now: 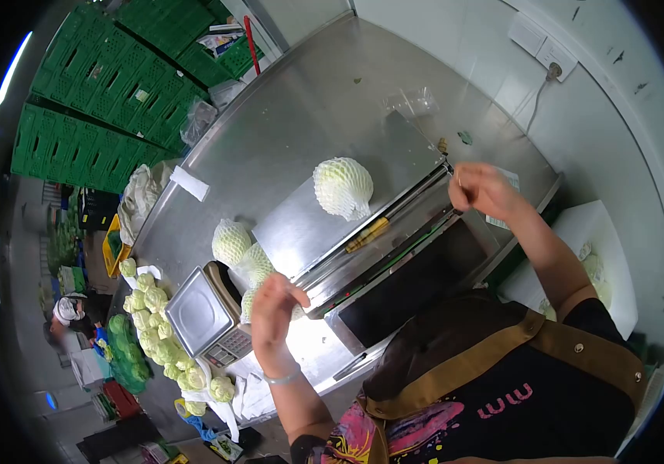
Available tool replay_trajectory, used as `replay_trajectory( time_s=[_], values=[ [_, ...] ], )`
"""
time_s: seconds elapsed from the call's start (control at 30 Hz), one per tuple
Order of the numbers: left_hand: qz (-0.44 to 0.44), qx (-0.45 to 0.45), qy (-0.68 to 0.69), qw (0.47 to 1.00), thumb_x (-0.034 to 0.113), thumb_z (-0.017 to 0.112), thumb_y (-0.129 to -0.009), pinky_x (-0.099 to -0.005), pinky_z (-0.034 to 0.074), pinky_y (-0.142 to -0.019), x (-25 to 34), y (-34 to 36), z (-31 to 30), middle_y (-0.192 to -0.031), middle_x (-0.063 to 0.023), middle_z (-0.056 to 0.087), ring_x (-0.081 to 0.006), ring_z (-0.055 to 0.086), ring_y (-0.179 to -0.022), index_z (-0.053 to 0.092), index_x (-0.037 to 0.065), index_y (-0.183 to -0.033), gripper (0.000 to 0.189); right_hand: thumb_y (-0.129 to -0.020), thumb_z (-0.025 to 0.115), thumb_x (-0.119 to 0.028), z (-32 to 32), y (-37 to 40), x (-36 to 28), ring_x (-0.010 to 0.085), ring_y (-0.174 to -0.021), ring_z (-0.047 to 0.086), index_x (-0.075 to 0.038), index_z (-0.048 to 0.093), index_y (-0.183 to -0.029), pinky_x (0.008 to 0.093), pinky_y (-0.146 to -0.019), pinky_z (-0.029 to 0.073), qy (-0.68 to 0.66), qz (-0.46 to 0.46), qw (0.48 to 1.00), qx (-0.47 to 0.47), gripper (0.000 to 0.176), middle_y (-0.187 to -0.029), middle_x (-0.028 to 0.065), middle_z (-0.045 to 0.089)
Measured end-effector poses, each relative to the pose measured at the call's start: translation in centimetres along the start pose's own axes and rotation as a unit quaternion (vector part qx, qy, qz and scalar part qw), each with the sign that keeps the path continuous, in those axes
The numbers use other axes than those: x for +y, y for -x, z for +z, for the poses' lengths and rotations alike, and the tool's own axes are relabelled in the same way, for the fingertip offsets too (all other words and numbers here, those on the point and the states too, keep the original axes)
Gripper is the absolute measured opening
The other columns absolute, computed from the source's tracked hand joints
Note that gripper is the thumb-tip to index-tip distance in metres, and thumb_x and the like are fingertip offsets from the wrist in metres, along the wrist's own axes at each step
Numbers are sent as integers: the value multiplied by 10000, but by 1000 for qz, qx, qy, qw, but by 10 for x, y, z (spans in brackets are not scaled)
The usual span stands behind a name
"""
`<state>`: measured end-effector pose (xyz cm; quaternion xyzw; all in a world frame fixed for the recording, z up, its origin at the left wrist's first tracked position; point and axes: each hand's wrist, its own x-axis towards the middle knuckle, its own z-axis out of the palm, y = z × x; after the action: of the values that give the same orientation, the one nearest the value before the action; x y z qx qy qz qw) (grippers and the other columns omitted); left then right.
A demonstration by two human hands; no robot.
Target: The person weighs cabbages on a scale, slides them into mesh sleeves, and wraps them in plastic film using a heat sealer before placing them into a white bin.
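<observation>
A round pale vegetable in a white foam net (343,188) sits on the flat metal plate of a wrapping machine (301,224). My left hand (274,305) is at the plate's near left end, beside the other netted vegetables (231,241), with its fingers curled together. At the opposite end, my right hand (480,189) is closed in a pinch near the end of the machine's rollers. Anything thin between the fingers of either hand cannot be made out. A yellow patterned roll (367,234) lies in the slot between my hands.
A digital scale (207,313) stands left, beside a heap of pale green cabbages (150,317). Green crates (92,85) are stacked beyond the steel table (293,100). A white bin (610,247) is at right, below a wall socket (556,56). Another person (69,313) is far left.
</observation>
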<state>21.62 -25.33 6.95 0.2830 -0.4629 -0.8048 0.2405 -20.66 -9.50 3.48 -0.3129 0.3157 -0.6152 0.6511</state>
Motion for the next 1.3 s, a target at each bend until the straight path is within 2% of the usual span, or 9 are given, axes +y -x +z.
replay_trajectory(
  time_s=[0.1, 0.23, 0.3, 0.37, 0.5, 0.6, 0.9, 1.13, 1.3],
  values=[
    [207, 154, 191, 947, 210, 473, -1003, -413, 382, -1023, 25, -66, 46, -1147, -225, 631, -298, 571, -1145, 467, 97, -833, 204, -979, 478, -146, 26, -65, -5, 233, -953, 594, -44, 500, -874, 331, -908, 436, -44, -181, 980, 71, 148, -1035, 152, 649],
    [276, 217, -207, 913, 228, 404, -1027, -338, 387, -971, -54, -186, -13, -1149, -163, 598, -212, 537, -1055, 491, 107, -992, 152, -984, 484, -130, -5, -163, 61, 179, -1043, 589, -41, 487, -940, 328, -955, 424, 333, -196, 903, 186, 99, -1168, 106, 652],
    [137, 184, -443, 867, 238, 418, -1019, -321, 395, -911, -95, -205, -35, -1033, -120, 581, -189, 498, -955, 461, 66, -1097, 193, -971, 520, -178, -19, -182, 101, 205, -992, 619, -30, 475, -940, 353, -893, 467, 463, -13, 864, 195, 158, -1084, 130, 665],
    [113, 192, -333, 916, 257, 434, -1012, -320, 406, -835, -95, -193, -8, -947, -86, 538, -190, 450, -871, 437, 46, -1127, 241, -945, 567, -204, -15, -180, 116, 260, -1117, 589, -34, 495, -1111, 352, -954, 445, 430, 21, 882, 193, 249, -1157, 176, 621],
    [98, 74, -143, 982, 256, 647, -871, -347, 394, -1018, -87, -173, -1, -1347, -201, 459, -263, 484, -1220, 257, 63, -1461, 733, -838, 701, -257, 12, -143, 98, 280, -1265, 478, -66, 279, -1415, 340, -1041, 382, 426, -2, 903, 63, 740, -1361, 224, 465],
    [144, -34, -359, 921, 195, 912, -534, -364, 388, -1052, -88, -159, -5, -1383, -217, 421, -280, 453, -1274, 225, 5, -1469, 1175, -626, 867, -359, 35, -129, 77, 338, -1244, 492, 6, 271, -1421, 368, -1033, 400, 546, 19, 838, 0, 1059, -1351, 246, 466],
    [-194, 1, -178, 965, 242, 808, -757, -333, 522, -821, -41, -61, 57, -1175, -195, 567, -230, 602, -1022, 265, 8, -1427, 893, -776, 629, -656, 90, -71, 37, 338, -837, 657, 70, 644, -985, 396, -760, 503, 528, 157, 832, -65, 756, -871, 233, 668],
    [-423, -61, 3, 904, 612, 455, -920, -383, 542, -878, -97, 2, 62, -1307, -129, 524, -241, 596, -1106, 304, 55, -1440, 777, -873, 558, -608, 86, -2, 68, 235, -820, 676, 85, 602, -1122, 327, -710, 570, 267, 466, 836, -113, 738, -913, 168, 659],
    [-461, -91, 44, 882, 700, 345, -907, -379, 499, -917, -145, 12, 35, -1167, -180, 628, -275, 632, -1070, 447, -20, -1330, 841, -815, 573, -676, 49, 37, 109, 248, -671, 695, 121, 578, -1146, 303, -653, 583, 239, 472, 848, -34, 864, -789, 202, 678]
  ],
)
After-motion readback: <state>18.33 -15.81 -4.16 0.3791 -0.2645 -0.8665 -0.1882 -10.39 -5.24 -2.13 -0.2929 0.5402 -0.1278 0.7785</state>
